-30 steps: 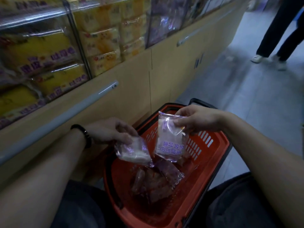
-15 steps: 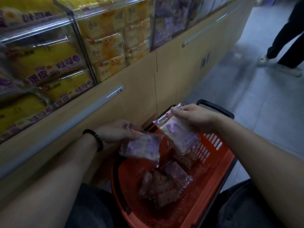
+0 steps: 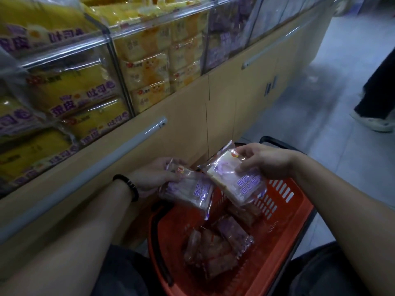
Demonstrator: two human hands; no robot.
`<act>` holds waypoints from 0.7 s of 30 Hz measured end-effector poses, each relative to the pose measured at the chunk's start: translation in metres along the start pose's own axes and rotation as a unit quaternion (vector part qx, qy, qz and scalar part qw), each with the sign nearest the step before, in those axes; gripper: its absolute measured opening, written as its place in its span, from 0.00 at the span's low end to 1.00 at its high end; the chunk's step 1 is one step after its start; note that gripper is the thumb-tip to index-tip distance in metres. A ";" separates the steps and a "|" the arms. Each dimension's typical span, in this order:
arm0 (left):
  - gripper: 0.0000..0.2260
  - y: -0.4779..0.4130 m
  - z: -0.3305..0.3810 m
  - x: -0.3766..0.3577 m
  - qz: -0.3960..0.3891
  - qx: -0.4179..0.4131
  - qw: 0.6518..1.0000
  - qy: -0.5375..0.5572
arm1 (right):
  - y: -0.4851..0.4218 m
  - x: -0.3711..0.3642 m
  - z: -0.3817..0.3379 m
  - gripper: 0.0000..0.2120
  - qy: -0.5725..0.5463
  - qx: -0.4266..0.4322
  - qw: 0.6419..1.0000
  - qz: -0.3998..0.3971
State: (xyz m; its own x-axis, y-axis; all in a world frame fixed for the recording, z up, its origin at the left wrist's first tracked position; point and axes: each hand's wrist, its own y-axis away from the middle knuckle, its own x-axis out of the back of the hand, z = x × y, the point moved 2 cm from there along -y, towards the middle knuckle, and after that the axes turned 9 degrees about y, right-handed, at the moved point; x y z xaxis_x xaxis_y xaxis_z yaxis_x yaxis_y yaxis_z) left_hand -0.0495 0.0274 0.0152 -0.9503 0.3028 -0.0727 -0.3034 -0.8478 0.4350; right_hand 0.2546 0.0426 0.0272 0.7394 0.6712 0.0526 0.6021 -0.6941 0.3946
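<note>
My left hand (image 3: pixel 156 176) grips a clear bread packet with purple print (image 3: pixel 190 192) over the near left rim of an orange shopping basket (image 3: pixel 284 238). My right hand (image 3: pixel 265 161) pinches a second clear bread packet (image 3: pixel 235 180) by its top edge, tilted, above the basket's far side. The two packets nearly touch. Several wrapped packets (image 3: pixel 215 244) lie on the basket's bottom. A black bead bracelet (image 3: pixel 128 185) sits on my left wrist.
A wooden display counter (image 3: pixel 188 116) with clear bins of yellow toast bags (image 3: pixel 81 92) and smaller bread packs (image 3: pixel 149 73) runs along the left. Grey tiled floor (image 3: pixel 320 116) opens to the right, where another person's leg and shoe (image 3: pixel 374 120) stand.
Both hands have lifted their packets slightly and turned them more face-up, bringing them closer together over the basket. The view has tilted up toward the shelf.
</note>
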 end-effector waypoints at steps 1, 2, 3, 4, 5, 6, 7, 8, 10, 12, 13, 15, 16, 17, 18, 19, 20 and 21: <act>0.18 -0.001 -0.001 0.001 0.004 0.000 1.000 0.005 | 0.001 -0.002 -0.001 0.19 -0.006 0.013 1.000 -0.012; 0.18 -0.001 0.000 0.000 0.009 0.001 1.000 0.009 | 0.002 -0.005 -0.003 0.17 -0.017 0.026 0.999 -0.016; 0.18 -0.001 0.002 -0.001 0.019 -0.002 1.000 0.008 | 0.002 -0.007 -0.005 0.15 -0.033 0.035 0.999 -0.010; 0.18 0.001 0.004 -0.003 0.026 -0.008 1.000 0.010 | 0.002 -0.009 -0.006 0.13 -0.052 0.038 0.998 0.006; 0.19 0.002 0.006 -0.004 0.030 -0.016 0.999 0.012 | 0.002 -0.012 -0.008 0.13 -0.067 0.041 0.997 0.021; 0.20 0.004 0.008 -0.006 0.034 -0.024 0.999 0.018 | 0.002 -0.015 -0.010 0.14 -0.078 0.041 0.996 0.027; 0.20 0.006 0.010 -0.008 0.036 -0.033 0.999 0.017 | 0.003 -0.019 -0.013 0.14 -0.080 0.040 0.996 0.026; 0.19 0.008 0.011 -0.010 0.039 -0.040 0.998 0.015 | 0.004 -0.023 -0.015 0.15 -0.069 0.037 0.997 0.023; 0.16 0.014 0.014 -0.015 0.053 -0.060 0.997 0.002 | 0.008 -0.033 -0.020 0.16 -0.036 0.033 0.999 0.019; 0.13 0.025 0.018 -0.022 0.071 -0.080 0.994 -0.011 | 0.010 -0.041 -0.027 0.17 -0.020 0.035 0.999 0.016; 0.17 0.030 0.019 -0.026 0.065 -0.093 0.993 -0.018 | 0.013 -0.046 -0.031 0.16 -0.011 0.042 0.999 0.009; 0.27 0.042 0.020 -0.033 0.019 -0.124 0.992 -0.034 | 0.019 -0.052 -0.042 0.10 0.017 0.064 0.998 -0.001; 0.29 0.048 0.019 -0.036 0.003 -0.136 0.990 -0.034 | 0.023 -0.054 -0.047 0.11 0.031 0.077 0.997 -0.011; 0.31 0.054 0.018 -0.037 0.000 -0.138 0.990 -0.029 | 0.027 -0.057 -0.053 0.15 0.046 0.091 0.994 -0.027; 0.30 0.060 0.016 -0.036 0.004 -0.131 0.991 -0.015 | 0.030 -0.058 -0.057 0.21 0.063 0.106 0.991 -0.041; 0.27 0.065 0.014 -0.034 0.004 -0.124 0.992 -0.003 | 0.032 -0.061 -0.061 0.25 0.083 0.117 0.989 -0.042; 0.23 0.072 0.015 -0.034 -0.002 -0.121 0.993 0.012 | 0.033 -0.063 -0.064 0.26 0.091 0.126 0.988 -0.027; 0.19 0.080 0.015 -0.033 -0.006 -0.124 0.992 0.028 | 0.033 -0.066 -0.066 0.26 0.089 0.133 0.987 0.002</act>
State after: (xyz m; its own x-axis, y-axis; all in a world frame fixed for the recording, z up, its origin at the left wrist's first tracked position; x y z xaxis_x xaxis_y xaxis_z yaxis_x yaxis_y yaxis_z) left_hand -0.0410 -0.0438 0.0661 -0.9465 0.2954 -0.1297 -0.3168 -0.9270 0.2009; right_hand 0.2055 -0.0075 0.0973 0.6919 0.6866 0.2232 0.6740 -0.7251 0.1413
